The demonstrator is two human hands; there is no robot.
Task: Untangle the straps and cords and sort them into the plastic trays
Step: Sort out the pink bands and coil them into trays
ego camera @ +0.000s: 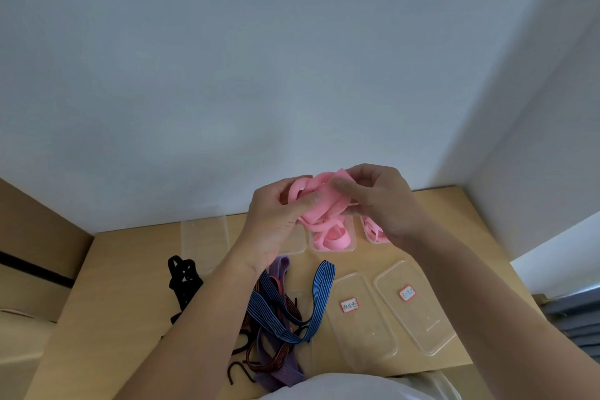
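Observation:
Both hands hold a bunched pink strap (319, 204) up over the far side of the table. My left hand (279, 217) grips its left part, thumb pressed on the band. My right hand (373, 195) pinches its upper right end. The strap's lower loops hang into a clear tray (334, 248) that holds coiled pink strap. A second tray (373, 234) to the right also holds pink strap, partly hidden by my right wrist. Below my arms lies a tangle of blue striped (285, 312), purple (279, 373) and brown cords (276, 364).
A black strap (183, 279) lies at the left of the wooden table (130, 286). Two clear lids with red-bordered labels (360, 318) (415, 305) lie at the right. An empty clear tray (204, 234) stands at the back left. A wall rises right behind the table.

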